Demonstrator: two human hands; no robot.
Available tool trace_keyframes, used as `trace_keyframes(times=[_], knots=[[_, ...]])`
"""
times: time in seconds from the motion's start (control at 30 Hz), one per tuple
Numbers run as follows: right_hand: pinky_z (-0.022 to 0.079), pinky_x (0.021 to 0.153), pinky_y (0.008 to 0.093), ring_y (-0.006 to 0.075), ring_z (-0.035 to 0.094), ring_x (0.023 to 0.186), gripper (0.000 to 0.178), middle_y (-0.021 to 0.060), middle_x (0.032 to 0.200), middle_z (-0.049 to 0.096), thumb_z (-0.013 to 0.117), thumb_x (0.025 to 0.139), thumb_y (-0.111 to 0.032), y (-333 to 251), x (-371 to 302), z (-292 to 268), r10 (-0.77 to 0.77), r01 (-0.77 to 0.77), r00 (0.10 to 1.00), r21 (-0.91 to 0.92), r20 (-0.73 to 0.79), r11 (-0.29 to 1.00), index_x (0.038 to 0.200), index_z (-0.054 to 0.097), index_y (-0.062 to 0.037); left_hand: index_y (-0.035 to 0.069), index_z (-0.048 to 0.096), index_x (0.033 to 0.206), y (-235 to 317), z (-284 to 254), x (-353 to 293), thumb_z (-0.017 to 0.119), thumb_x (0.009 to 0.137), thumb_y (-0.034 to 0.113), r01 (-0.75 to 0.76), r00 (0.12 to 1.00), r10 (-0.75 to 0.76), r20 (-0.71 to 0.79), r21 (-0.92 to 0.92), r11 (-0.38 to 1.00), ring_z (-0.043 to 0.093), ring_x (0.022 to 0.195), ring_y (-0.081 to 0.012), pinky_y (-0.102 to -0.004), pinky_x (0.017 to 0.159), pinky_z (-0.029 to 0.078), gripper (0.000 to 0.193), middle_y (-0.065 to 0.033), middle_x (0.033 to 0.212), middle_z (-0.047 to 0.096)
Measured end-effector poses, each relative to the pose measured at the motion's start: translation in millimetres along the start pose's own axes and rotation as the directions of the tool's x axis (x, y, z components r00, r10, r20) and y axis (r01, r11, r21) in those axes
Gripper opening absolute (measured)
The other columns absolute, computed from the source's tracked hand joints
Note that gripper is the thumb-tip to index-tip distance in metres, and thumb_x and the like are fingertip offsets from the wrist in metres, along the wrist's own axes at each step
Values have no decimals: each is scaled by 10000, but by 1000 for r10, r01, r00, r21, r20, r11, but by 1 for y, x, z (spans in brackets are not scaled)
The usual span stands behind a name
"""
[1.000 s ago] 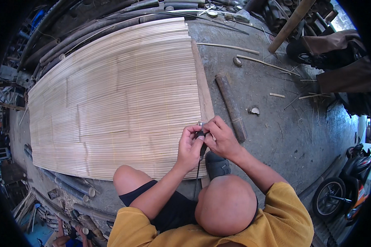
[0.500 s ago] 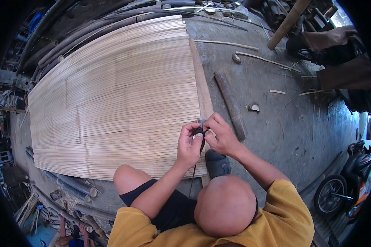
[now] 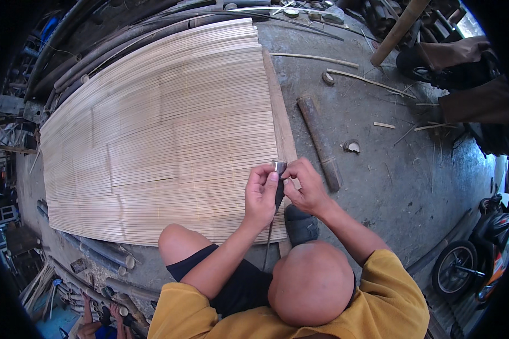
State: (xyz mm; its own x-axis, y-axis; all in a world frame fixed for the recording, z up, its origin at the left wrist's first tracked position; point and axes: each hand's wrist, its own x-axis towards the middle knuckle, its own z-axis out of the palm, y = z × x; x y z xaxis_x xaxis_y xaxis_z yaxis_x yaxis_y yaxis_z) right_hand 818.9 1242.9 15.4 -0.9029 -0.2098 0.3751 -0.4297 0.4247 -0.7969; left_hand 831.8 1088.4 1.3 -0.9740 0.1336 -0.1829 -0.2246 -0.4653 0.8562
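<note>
My left hand (image 3: 261,195) is closed around a black object with a silver cylindrical end (image 3: 279,165), held above the right edge of a large mat of pale bamboo slats (image 3: 181,124). A dark cord (image 3: 268,243) runs down from it between my legs. My right hand (image 3: 304,183) meets it from the other side, its fingers bent and pinching at the dark part just below the metal end. Exactly what those fingertips grip is too small to make out. Under my hands lies a wooden board (image 3: 278,101) along the mat's edge.
My right foot in a dark shoe (image 3: 301,225) stands by the board. On the floor lie a brown bamboo tube (image 3: 319,144), a cut ring (image 3: 352,146) and thin strips (image 3: 370,82). A motorcycle (image 3: 469,260) stands at right. Another person's hands (image 3: 117,312) show at lower left.
The silver end has turned upward and shows more clearly above my left fingers. My right hand keeps pinching beside it. The whole view has shifted slightly.
</note>
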Motion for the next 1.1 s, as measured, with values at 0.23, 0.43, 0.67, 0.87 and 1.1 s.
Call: trace_keyframes(times=[0.23,0.43,0.67,0.87,1.1], knots=[[551,744,383,318,645,868,224,156,958,632,700,815,-9,0,-4,5,-99,91,993,-107,-67,990,1028,632,-16,21,471,1341,13,-3,3,553,1033,59,151,988,-153,2,-152,977,598,1128,-146,-285,989,482,321,-107,1217,630],[560,763,389,315,652,890,230,151,977,636,693,820,6,-12,4,6,-64,62,998,-77,-27,995,1041,636,-17,25,520,1362,31,-15,10,512,1026,118,385,923,-367,120,-236,892,625,1059,-148,-306,959,514,349,-88,1173,649],[572,746,395,316,663,877,256,151,987,635,706,803,39,-9,5,14,-168,157,981,-113,-96,981,1044,641,-15,32,494,1365,33,-6,14,509,999,62,284,959,-280,48,-216,934,619,1047,-151,-303,939,526,368,-103,1131,642],[569,738,373,303,668,872,263,147,968,626,694,796,95,-9,8,17,-215,188,963,-166,-165,968,1035,655,-9,66,465,1261,29,1,8,529,1002,4,-17,999,14,-47,-52,999,564,1013,-109,-274,927,469,274,-83,1128,587],[579,704,375,305,676,887,397,118,1034,648,727,715,70,4,12,19,-358,336,927,-178,-109,925,1093,667,-38,77,477,1195,20,-6,7,515,1041,22,29,999,-31,-36,-47,998,522,1023,-91,-250,932,437,168,-32,1105,559]])
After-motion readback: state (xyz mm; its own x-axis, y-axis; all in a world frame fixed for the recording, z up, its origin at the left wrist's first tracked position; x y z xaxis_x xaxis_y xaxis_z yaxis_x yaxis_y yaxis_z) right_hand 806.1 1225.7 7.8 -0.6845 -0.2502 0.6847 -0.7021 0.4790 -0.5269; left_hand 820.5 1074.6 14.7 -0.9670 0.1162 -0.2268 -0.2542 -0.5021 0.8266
